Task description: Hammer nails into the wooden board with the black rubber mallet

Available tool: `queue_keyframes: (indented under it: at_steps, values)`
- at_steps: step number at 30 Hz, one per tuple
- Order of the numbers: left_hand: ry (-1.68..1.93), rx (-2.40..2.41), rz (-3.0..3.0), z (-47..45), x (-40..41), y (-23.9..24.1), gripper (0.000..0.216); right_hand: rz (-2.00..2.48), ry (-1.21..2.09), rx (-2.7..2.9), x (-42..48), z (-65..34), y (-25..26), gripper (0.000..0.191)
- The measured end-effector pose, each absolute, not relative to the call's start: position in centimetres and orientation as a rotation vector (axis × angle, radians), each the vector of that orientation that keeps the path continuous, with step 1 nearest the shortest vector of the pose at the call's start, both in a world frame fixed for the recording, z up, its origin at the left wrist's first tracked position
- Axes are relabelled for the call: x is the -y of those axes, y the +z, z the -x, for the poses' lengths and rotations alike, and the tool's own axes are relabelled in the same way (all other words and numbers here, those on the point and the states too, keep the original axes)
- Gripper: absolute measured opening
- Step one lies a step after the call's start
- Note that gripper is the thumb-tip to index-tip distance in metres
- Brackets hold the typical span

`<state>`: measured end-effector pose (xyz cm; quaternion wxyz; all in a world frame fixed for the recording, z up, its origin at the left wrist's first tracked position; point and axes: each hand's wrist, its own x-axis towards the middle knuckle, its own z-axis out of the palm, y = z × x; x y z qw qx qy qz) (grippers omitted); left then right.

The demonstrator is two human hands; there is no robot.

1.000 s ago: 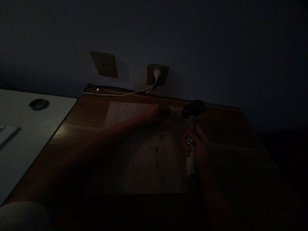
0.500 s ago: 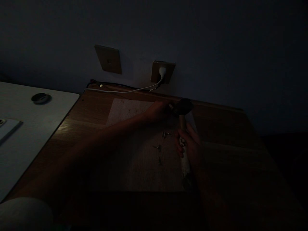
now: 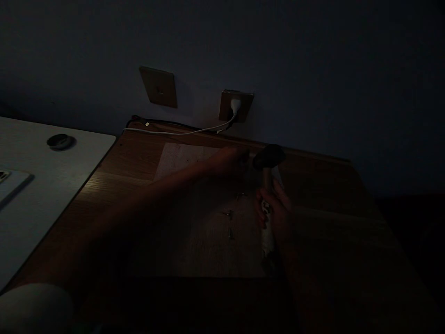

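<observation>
My right hand point(image 3: 280, 211) is wrapped around the handle of a hammer point(image 3: 269, 157), a dark head on a pale, worn handle. The head is up at the far end, just right of my left hand point(image 3: 229, 160). The fingers of my left hand are pinched together low over the far part of a pale board point(image 3: 205, 246); what they hold, if anything, is lost in the dark. Several small metal screws or nails lie on the board between my arms, among them an upper piece point(image 3: 241, 195), a middle one point(image 3: 228, 214) and a lower one point(image 3: 230, 233).
The board lies on a wooden table point(image 3: 327, 185) against a wall. A white plug point(image 3: 235, 105) sits in a wall socket, its white cable point(image 3: 181, 133) running left along the table's back edge. On the left, a white surface point(image 3: 69, 185) bears a round dark container point(image 3: 59, 142).
The hammer head has shifted slightly right, away from my left hand, and tilts differently. My left hand stays in nearly the same place. The view has moved a little.
</observation>
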<state>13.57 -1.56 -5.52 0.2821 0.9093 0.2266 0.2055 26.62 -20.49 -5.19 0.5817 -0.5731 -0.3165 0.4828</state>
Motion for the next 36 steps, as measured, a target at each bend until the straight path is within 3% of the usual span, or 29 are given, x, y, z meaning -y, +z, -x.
queue_keyframes:
  at_steps: [5,12,19,25,36]
  values:
    - [0.004,-0.317,-2.516,-12.0,3.3,-2.5,0.009,1.279,1.090,0.686,20.5,-27.0,-5.6,0.019]
    - [-0.169,-0.319,-2.591,-12.1,4.8,-2.9,0.010,1.270,1.067,0.700,20.5,-27.1,-5.7,0.018]
    - [-0.001,-0.311,-2.496,-11.7,3.2,-2.8,0.017,1.259,1.096,0.659,20.5,-27.1,-5.5,0.022]
    - [0.510,-0.651,-2.499,-11.6,-0.1,-5.0,0.020,1.264,1.086,0.684,20.5,-27.1,-5.5,0.018]
    - [0.477,-0.622,-2.565,-11.8,-0.2,-6.1,0.007,1.295,1.071,0.711,20.7,-27.0,-5.7,0.014]
